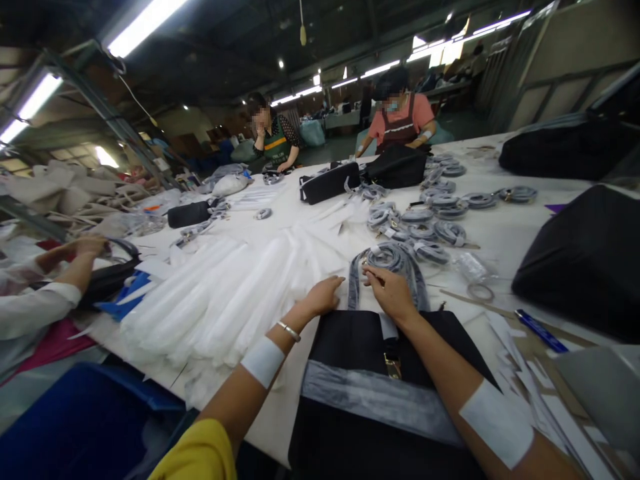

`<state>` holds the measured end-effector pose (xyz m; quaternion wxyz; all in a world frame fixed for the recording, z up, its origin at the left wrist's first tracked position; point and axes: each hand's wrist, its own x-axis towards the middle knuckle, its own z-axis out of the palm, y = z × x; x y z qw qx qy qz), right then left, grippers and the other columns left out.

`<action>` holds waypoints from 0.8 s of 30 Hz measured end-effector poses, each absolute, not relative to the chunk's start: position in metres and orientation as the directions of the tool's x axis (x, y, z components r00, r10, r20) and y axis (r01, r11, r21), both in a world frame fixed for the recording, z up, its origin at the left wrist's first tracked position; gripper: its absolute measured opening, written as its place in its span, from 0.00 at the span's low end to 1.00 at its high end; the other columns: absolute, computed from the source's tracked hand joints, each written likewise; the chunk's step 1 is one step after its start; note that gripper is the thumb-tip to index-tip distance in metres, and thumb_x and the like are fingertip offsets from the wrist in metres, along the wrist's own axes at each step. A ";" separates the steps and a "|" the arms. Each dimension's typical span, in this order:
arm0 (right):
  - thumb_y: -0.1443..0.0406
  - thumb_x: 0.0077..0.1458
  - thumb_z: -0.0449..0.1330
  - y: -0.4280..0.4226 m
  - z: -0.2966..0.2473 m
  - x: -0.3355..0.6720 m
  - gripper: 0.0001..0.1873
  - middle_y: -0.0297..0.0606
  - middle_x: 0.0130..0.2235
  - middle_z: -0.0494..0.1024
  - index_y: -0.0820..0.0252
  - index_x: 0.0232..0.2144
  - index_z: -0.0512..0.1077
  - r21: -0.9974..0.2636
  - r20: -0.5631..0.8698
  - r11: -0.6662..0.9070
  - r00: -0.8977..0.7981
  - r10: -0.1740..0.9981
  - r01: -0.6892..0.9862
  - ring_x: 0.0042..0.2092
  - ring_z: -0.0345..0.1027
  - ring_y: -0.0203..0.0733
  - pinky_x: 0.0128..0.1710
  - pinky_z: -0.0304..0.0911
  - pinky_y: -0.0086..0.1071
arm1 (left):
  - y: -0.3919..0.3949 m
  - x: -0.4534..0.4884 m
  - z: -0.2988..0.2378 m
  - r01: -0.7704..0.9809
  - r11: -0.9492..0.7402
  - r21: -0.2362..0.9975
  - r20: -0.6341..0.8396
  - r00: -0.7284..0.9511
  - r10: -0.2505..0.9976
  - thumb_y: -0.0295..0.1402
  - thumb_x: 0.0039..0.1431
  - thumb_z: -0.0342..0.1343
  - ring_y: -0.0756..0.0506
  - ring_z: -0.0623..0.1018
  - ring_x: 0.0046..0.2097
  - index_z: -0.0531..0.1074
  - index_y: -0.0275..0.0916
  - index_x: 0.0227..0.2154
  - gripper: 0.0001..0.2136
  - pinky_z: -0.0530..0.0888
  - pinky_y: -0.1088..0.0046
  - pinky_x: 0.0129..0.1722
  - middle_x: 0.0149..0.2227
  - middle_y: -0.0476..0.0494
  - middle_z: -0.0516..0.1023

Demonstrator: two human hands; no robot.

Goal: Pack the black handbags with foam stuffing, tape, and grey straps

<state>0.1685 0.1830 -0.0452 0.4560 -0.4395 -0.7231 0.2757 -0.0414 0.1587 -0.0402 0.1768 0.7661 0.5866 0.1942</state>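
A black bag (350, 340) lies in front of me, with a plastic-wrapped band (375, 393) across it and a gold-coloured clasp (394, 365). My left hand (324, 297) hovers by its upper left corner, fingers stretched to the right, nothing visible in them. Beyond the bag's top edge, a grey strap wrapped in clear plastic (354, 283) arches around a coiled strap (384, 253). My right hand (393, 293) is over this strap, thumb and fingers closed in a pinch. What they grip is too small to make out.
White plastic sleeves (220, 300) are heaped at left. Coiled straps (417, 217) spread across the table's middle. Black bags (585, 260) stand at right, near a blue marker (540, 331) and paper strips. A blue bin (85, 420) is lower left. Co-workers sit opposite; another's hands (93, 247) work at left.
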 end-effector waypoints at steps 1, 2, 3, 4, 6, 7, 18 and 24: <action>0.63 0.61 0.52 0.181 -0.044 0.169 0.16 0.42 0.44 0.82 0.58 0.46 0.76 -0.796 0.425 0.471 -0.202 0.882 0.381 0.36 0.78 0.42 0.43 0.71 0.37 | 0.166 -0.041 -0.043 0.837 -0.262 0.481 0.056 0.269 0.962 0.21 0.46 0.61 0.38 0.70 0.60 0.72 0.38 0.53 0.27 0.66 0.62 0.60 0.58 0.36 0.71; 0.63 0.61 0.53 0.180 -0.042 0.170 0.16 0.42 0.44 0.82 0.58 0.45 0.77 -0.791 0.434 0.480 -0.205 0.877 0.379 0.36 0.78 0.42 0.43 0.70 0.37 | 0.171 -0.041 -0.045 0.843 -0.274 0.462 0.032 0.293 0.956 0.22 0.45 0.62 0.37 0.67 0.62 0.71 0.37 0.53 0.28 0.64 0.61 0.61 0.61 0.35 0.68; 0.64 0.60 0.53 0.178 -0.040 0.170 0.15 0.41 0.43 0.82 0.58 0.45 0.77 -0.787 0.442 0.489 -0.210 0.872 0.376 0.36 0.78 0.42 0.43 0.70 0.37 | 0.174 -0.041 -0.046 0.850 -0.284 0.444 0.016 0.310 0.951 0.23 0.45 0.63 0.36 0.65 0.63 0.70 0.37 0.54 0.28 0.62 0.61 0.62 0.62 0.35 0.66; 0.64 0.60 0.53 0.176 -0.037 0.171 0.15 0.41 0.43 0.82 0.58 0.44 0.77 -0.783 0.451 0.498 -0.212 0.867 0.372 0.36 0.78 0.42 0.43 0.70 0.37 | 0.176 -0.041 -0.046 0.856 -0.294 0.425 0.006 0.322 0.947 0.24 0.47 0.63 0.36 0.64 0.64 0.70 0.38 0.54 0.27 0.61 0.61 0.63 0.62 0.35 0.65; 0.65 0.60 0.52 0.173 -0.033 0.171 0.15 0.41 0.42 0.82 0.58 0.43 0.77 -0.784 0.462 0.510 -0.216 0.860 0.353 0.34 0.78 0.41 0.42 0.70 0.36 | 0.175 -0.041 -0.044 0.868 -0.309 0.388 -0.004 0.337 0.942 0.27 0.53 0.60 0.38 0.66 0.63 0.70 0.40 0.52 0.21 0.62 0.62 0.62 0.61 0.37 0.67; 0.65 0.60 0.52 0.172 -0.032 0.171 0.15 0.42 0.43 0.82 0.58 0.43 0.77 -0.788 0.464 0.512 -0.217 0.859 0.341 0.33 0.78 0.41 0.41 0.70 0.36 | 0.173 -0.040 -0.043 0.874 -0.313 0.372 -0.007 0.340 0.940 0.27 0.56 0.58 0.39 0.68 0.61 0.71 0.41 0.51 0.19 0.63 0.63 0.61 0.59 0.38 0.69; 0.62 0.59 0.53 0.175 -0.031 0.179 0.16 0.42 0.43 0.82 0.59 0.44 0.77 -0.814 0.486 0.500 -0.126 0.865 0.296 0.35 0.77 0.43 0.41 0.70 0.39 | 0.156 -0.041 0.014 0.878 -0.128 0.461 0.290 -0.013 0.957 0.26 0.54 0.55 0.38 0.78 0.43 0.73 0.40 0.45 0.14 0.70 0.60 0.49 0.36 0.41 0.79; 0.53 0.57 0.55 0.170 -0.019 0.177 0.20 0.41 0.28 0.80 0.61 0.40 0.78 -0.924 0.330 0.349 -0.137 0.934 0.155 0.25 0.71 0.41 0.34 0.69 0.38 | 0.134 -0.054 0.073 0.629 -0.160 0.761 0.431 -0.304 0.849 0.33 0.58 0.50 0.48 0.77 0.37 0.69 0.37 0.47 0.14 0.75 0.69 0.41 0.35 0.45 0.76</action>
